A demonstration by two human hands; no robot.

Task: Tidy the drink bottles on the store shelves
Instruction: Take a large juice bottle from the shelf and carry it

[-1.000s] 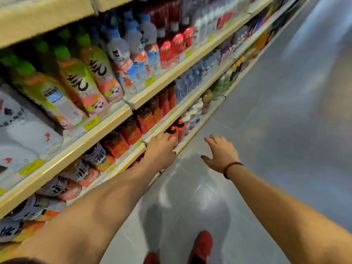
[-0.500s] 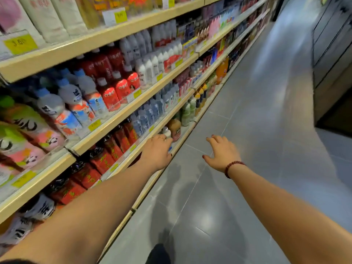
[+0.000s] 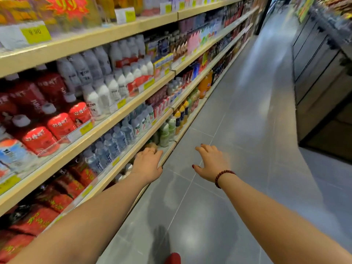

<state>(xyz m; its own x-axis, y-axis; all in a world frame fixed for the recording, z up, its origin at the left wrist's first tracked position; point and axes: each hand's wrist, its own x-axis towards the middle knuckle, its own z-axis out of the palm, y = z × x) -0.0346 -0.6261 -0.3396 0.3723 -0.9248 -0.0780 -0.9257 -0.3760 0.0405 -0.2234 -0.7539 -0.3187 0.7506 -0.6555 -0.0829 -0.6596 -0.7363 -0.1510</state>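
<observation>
1. The bottles stand in tight rows on the shelves (image 3: 133,104) along the person's left side: red-label bottles (image 3: 61,126) and white bottles (image 3: 103,94) higher up, and clear water bottles (image 3: 116,140) below them. The pale green bottles (image 3: 164,133) are on the bottom shelf (image 3: 171,149).
2. The left hand (image 3: 147,162) lies over the lip of the bottom shelf with its fingers stretched forward and only slightly bent. It grips nothing. Its fingertips are just short of a brownish bottle (image 3: 152,145), which is too blurred to tell whether they touch it.
3. The right hand (image 3: 211,162) hovers over the floor (image 3: 238,130), well apart from the shelves. Its fingers are spread and relaxed, and it is empty.
4. The bottles look full and sealed, so each probably has real weight. The plastic walls are likely stiff enough to push but will give under a hard squeeze.
5. The smooth label wrap may be slippery. A grip round the upper body or just under the cap should hold better than one at mid-label.
6. For straightening a row, a flat push low on the front bottle seems safest. A push near the cap could tip it into its neighbours, because the rows stand touching.
</observation>
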